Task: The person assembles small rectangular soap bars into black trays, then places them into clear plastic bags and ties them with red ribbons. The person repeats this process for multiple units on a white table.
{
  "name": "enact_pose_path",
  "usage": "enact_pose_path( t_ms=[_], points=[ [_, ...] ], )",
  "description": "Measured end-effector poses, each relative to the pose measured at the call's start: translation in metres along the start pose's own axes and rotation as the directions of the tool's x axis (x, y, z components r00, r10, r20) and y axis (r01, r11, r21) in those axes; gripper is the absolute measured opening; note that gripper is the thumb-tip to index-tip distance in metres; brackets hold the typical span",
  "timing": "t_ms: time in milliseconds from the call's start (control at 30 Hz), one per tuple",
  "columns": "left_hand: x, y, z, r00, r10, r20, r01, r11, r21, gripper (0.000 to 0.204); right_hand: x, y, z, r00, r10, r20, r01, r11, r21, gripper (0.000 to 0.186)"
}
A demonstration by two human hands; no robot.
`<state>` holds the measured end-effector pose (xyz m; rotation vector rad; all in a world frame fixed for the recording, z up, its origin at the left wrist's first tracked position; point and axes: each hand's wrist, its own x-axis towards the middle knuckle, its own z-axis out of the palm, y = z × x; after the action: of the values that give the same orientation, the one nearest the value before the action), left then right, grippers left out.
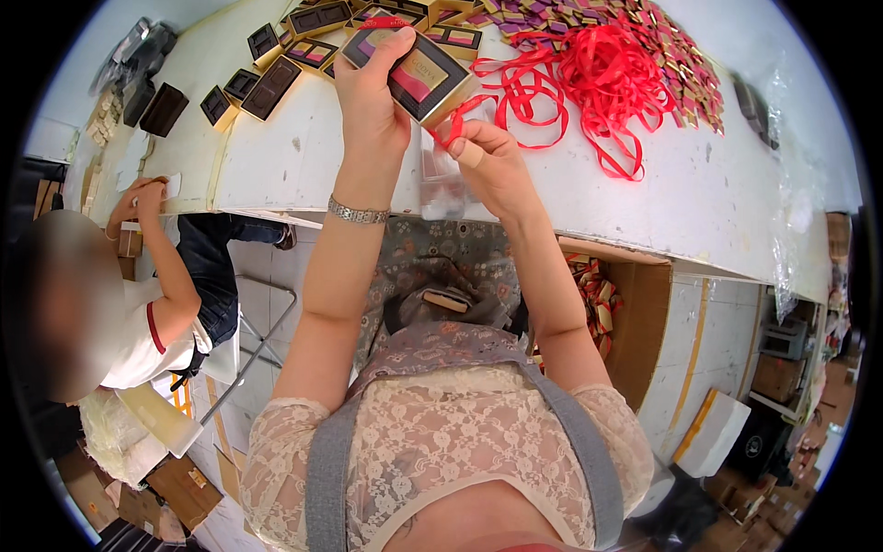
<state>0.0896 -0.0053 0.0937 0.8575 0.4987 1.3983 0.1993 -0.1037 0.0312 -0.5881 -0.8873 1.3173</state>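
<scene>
Left hand (370, 99) gripping a dark gift box (416, 75) above the near edge of the white worktop (303, 156); right hand (489, 158) pinching a red ribbon (460, 112) at its near right corner. Not yet tied, seemingly at the start of wrapping. More boxes (276, 78) far left without ribbon; loose ribbon pile (602, 69) far right.

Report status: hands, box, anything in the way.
Left hand grips box. Right hand pinches red ribbon at its corner. Loose ribbon pile lies close right.
</scene>
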Motion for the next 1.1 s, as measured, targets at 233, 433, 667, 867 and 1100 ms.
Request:
enact_pose_path(
  t_ms=[233,433,667,867,1100],
  points=[
    [-0.006,-0.025,-0.004,0.983,0.178,-0.047,-0.17,0.976,0.138,0.063,-0.013,0.006,0.004,0.99,0.133,-0.036,-0.109,0.913,0.392,0.01],
    [-0.02,-0.032,0.002,0.919,0.39,0.056,-0.383,0.854,0.353,0.067,-0.02,0.009,-0.004,0.995,0.094,0.031,-0.085,0.654,0.751,0.014],
    [-0.075,-0.023,-0.005,0.965,0.197,0.175,-0.256,0.854,0.453,0.06,-0.044,-0.028,0.001,0.891,-0.284,-0.354,0.144,0.917,-0.373,0.039],
    [-0.103,-0.019,-0.061,0.835,0.043,0.549,-0.529,0.339,0.778,0.056,-0.081,-0.138,-0.081,0.925,0.323,-0.201,-0.249,0.115,-0.962,0.025],
    [-0.103,-0.065,-0.075,0.836,-0.129,0.533,-0.546,-0.094,0.833,0.081,0.004,-0.043,-0.108,0.954,0.177,-0.24,-0.28,0.253,-0.926,0.025]
  ],
)
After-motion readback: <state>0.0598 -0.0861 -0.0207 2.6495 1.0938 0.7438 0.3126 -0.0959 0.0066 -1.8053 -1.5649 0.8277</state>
